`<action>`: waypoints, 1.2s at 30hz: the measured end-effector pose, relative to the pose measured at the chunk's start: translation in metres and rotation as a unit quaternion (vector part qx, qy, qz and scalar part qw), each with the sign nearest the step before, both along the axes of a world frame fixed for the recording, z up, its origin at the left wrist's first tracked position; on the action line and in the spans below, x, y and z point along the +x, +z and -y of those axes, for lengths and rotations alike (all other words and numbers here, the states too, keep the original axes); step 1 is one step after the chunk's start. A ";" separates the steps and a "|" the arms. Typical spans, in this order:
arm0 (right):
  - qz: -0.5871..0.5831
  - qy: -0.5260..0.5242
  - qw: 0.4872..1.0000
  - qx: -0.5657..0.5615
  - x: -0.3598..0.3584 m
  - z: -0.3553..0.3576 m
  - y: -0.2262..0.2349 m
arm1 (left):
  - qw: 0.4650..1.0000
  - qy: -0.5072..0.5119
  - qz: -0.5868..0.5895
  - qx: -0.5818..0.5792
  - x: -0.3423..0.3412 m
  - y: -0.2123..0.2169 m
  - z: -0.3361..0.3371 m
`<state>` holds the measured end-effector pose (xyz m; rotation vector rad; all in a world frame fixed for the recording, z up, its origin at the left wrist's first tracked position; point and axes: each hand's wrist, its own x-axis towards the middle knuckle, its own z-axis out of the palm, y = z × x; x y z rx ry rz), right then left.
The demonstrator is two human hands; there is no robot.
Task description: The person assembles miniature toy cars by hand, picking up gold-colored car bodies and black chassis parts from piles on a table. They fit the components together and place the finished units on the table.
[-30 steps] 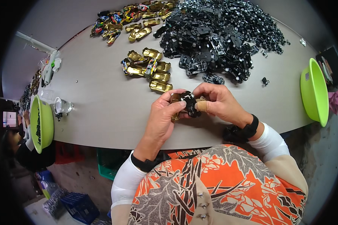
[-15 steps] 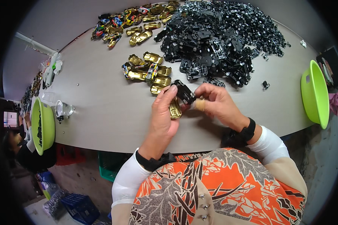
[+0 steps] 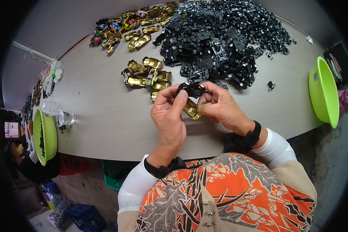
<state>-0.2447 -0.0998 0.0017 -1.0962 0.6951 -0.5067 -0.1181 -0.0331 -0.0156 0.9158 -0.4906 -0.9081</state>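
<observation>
Between my two hands, above the table, is a black toy car chassis [image 3: 191, 90] with a gold toy car body [image 3: 191, 110] just below it. My left hand [image 3: 169, 110] is closed on the chassis, thumb across its near side. The fingers of my right hand [image 3: 217, 103] pinch the right end of the chassis and of the gold body; a tan wrap covers one fingertip. Whether the two parts touch, my fingers hide. Just beyond my left hand lies a small cluster of gold and multicoloured toy cars [image 3: 147, 75].
A big heap of black chassis [image 3: 216, 42] covers the far middle and right, beside more gold and coloured cars [image 3: 137, 29]. One small black part [image 3: 271, 85] lies alone. Green basins [image 3: 321, 92] flank the table; a clear cup [image 3: 65, 117] stands left. Another person [image 3: 25, 154] sits far left.
My hands have turned the black chassis more level, and my right fingers have closed in on its right end. The gold body has tilted and shifted right.
</observation>
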 end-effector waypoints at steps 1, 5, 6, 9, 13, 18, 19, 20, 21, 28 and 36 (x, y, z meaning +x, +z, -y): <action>-0.010 0.021 1.000 -0.008 -0.002 0.002 0.001 | 1.000 0.006 0.029 -0.006 0.000 0.001 -0.001; 0.001 0.008 1.000 0.023 0.002 -0.005 -0.002 | 0.986 0.026 0.162 -0.025 -0.006 0.007 -0.006; -0.019 0.003 1.000 0.017 0.003 -0.005 -0.001 | 0.986 0.031 0.155 -0.046 -0.008 0.006 -0.005; 0.004 0.003 0.999 0.040 0.003 -0.007 0.001 | 0.991 0.026 0.127 -0.039 -0.014 0.008 -0.005; 0.058 -0.013 0.998 -0.038 0.007 -0.010 -0.022 | 0.977 0.040 0.203 -0.049 -0.014 0.014 -0.004; 0.064 0.042 0.996 0.039 0.001 -0.009 -0.004 | 0.874 0.074 0.466 -0.114 -0.009 0.010 -0.004; 0.074 0.063 0.993 0.070 0.000 -0.010 0.005 | 0.856 0.072 0.496 -0.124 -0.009 0.010 -0.004; 0.080 0.060 0.992 0.076 0.000 -0.011 0.009 | 0.845 0.071 0.514 -0.131 -0.009 0.011 -0.005; 0.086 0.057 0.991 0.080 0.000 -0.013 0.012 | 0.832 0.071 0.532 -0.137 -0.011 0.012 -0.005; 0.005 0.090 0.995 -0.044 -0.002 -0.011 -0.028 | 0.813 0.059 0.550 -0.180 -0.002 0.021 -0.005; -0.161 -0.102 0.887 -0.421 -0.007 0.003 -0.016 | 0.987 -0.111 0.077 0.090 0.028 0.020 -0.023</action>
